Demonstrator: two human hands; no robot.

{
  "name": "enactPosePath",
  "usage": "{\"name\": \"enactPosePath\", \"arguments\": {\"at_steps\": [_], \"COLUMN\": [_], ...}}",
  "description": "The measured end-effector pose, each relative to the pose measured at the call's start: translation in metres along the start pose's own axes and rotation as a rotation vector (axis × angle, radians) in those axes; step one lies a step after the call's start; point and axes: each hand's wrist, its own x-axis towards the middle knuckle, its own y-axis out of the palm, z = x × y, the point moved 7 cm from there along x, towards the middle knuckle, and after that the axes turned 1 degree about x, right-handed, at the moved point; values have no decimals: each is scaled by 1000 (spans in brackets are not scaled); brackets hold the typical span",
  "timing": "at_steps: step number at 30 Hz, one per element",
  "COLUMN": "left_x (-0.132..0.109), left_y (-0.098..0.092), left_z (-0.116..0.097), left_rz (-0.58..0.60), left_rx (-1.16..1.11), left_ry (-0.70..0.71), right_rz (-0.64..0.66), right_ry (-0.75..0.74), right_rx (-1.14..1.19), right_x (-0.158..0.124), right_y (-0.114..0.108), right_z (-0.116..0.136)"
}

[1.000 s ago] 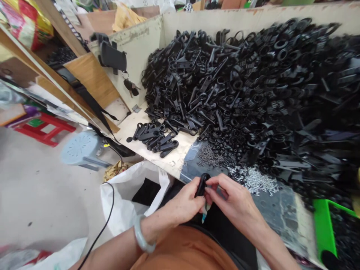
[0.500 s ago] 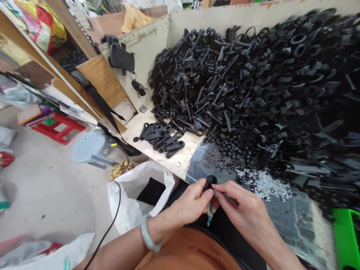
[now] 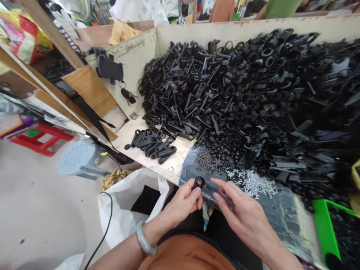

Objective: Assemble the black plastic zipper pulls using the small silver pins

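Black pc (image 3: 197,182) in L hand (image 3: 186,198), R hand (image 3: 242,210) off it

My L thumb & fingers are clamped on the black pc, ring end showing, near the front edge of the bench (image 3: 173,167). R hand is just beside it, thumb & index apart, nothing visible btwn the tips; can't tell if the curled fingers hide anything. I'd call this step mid-handling: one pc in grip, R hand not on it. Next move, I reckon, calls for L hand to hold the ring steady & R fingertips to come together, on the pc or on a small part, can't tell which. Silver screws (image 3: 254,183) lie just past R hand; dark bits (image 3: 207,160) lie L of them. Similar pcs (image 3: 161,147) sit in a group to the L, in front of the big heap (image 3: 239,86).
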Motion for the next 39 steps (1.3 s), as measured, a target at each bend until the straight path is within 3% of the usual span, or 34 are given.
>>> {"name": "enactPosePath", "arguments": {"at_steps": [6, 14, 26, 39], "left_x": [2, 5, 8, 10], "left_y": [4, 0, 1, 2], "left_z": [-2, 4, 5, 4], "left_rz": [9, -13, -31, -57], "left_rx": [-35, -34, -37, -19], "left_ry": [-8, -8, -68, -72], "right_rz": [64, -14, 1, -93], "right_ry": [-67, -135, -133, -123], "right_rx": [-1, -114, -176, -291], "right_x": [-7, -7, -8, -16], "right_y": [3, 13, 15, 19], "right_z": [1, 5, 5, 7]}}
